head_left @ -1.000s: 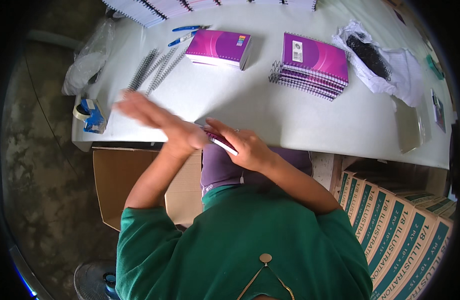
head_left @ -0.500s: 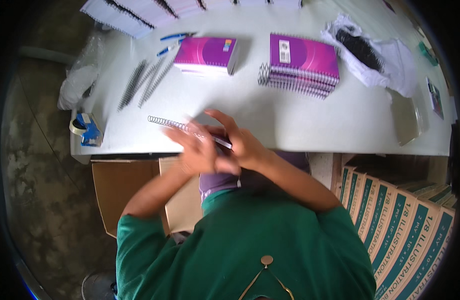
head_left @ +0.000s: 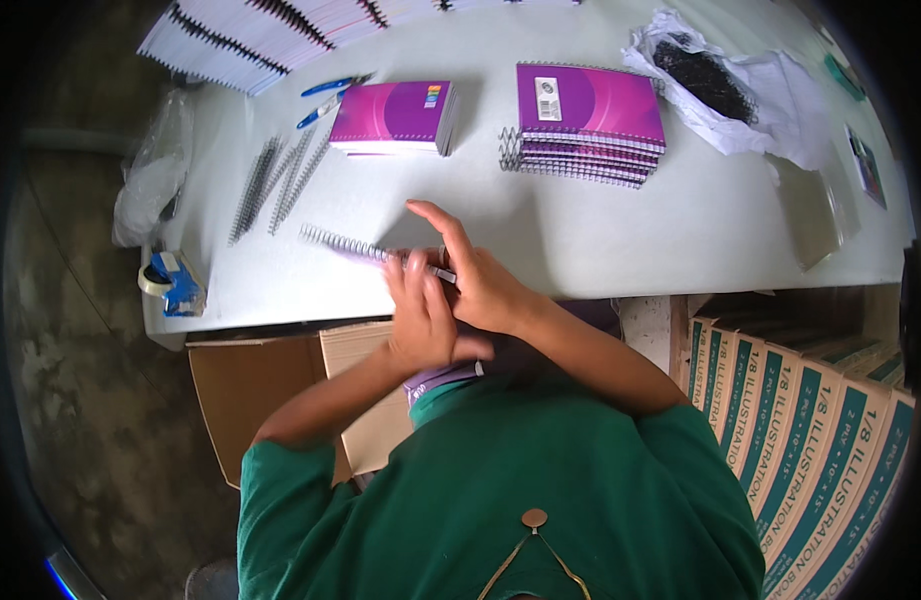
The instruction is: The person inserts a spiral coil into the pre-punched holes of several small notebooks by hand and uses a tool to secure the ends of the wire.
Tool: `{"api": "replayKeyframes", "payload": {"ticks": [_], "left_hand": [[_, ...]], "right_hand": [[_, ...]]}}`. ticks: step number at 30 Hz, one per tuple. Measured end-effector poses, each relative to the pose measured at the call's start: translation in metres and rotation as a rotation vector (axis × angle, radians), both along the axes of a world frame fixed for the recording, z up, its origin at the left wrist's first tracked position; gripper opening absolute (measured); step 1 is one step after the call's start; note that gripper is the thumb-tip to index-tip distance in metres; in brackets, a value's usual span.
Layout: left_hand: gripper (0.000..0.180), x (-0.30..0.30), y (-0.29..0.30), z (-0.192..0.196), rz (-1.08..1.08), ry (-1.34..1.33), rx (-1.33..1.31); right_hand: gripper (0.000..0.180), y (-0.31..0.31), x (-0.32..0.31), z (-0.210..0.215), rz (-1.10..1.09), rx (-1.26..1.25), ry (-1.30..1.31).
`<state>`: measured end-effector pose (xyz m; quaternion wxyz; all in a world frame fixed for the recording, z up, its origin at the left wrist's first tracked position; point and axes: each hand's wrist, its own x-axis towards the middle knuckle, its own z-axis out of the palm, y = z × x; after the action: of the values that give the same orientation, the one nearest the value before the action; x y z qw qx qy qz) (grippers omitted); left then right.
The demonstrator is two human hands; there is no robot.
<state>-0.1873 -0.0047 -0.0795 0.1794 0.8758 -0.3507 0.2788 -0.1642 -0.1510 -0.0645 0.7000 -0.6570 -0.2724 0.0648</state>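
Observation:
A thin spiral coil (head_left: 342,241) sticks out to the left from the edge of a small notebook (head_left: 443,273), which I see nearly edge-on and mostly hidden by my hands. My right hand (head_left: 487,288) grips the notebook, its index finger stretched up and away. Against the coil, where it meets the notebook, lie the outstretched fingers of my left hand (head_left: 421,318); its thumb points right, under the right hand. Both hands are above the table's near edge.
Several loose coils (head_left: 270,185), blue-handled pliers (head_left: 323,108), purple notebooks without coils (head_left: 392,112) and a stack of coiled ones (head_left: 590,105) lie on the white table (head_left: 380,190). A tape dispenser (head_left: 180,284) sits at left, a white bag of black coils (head_left: 780,135) at right.
My left hand has shifted a little right and its fingers have swept along the coil, now less blurred. The right hand keeps hold of the notebook. The whole view has tilted slightly.

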Motion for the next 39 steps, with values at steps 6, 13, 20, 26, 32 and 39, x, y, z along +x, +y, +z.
{"api": "replayKeyframes", "payload": {"ticks": [6,13,20,26,32,39], "left_hand": [[0.042,0.025,-0.001,0.094,0.042,0.168,0.298],[0.020,0.042,-0.008,0.132,0.051,0.397,0.285],[0.031,0.055,-0.007,0.145,0.089,0.739,0.410],[0.037,0.053,-0.008,0.152,0.028,0.607,0.460],[0.027,0.054,-0.011,0.142,-0.060,0.472,0.384],[0.019,0.051,-0.017,0.138,0.029,0.639,0.276]], "right_hand": [[0.063,0.008,0.005,-0.009,-0.160,0.104,0.032],[0.036,-0.001,0.009,0.016,-0.107,-0.148,0.082],[0.024,0.003,0.009,0.006,-0.156,-0.155,0.068],[0.021,0.004,0.011,0.001,-0.204,-0.163,-0.099],[0.021,0.006,0.012,0.001,-0.189,-0.138,-0.041],[0.020,0.002,0.008,0.007,-0.166,-0.168,0.062]]}}
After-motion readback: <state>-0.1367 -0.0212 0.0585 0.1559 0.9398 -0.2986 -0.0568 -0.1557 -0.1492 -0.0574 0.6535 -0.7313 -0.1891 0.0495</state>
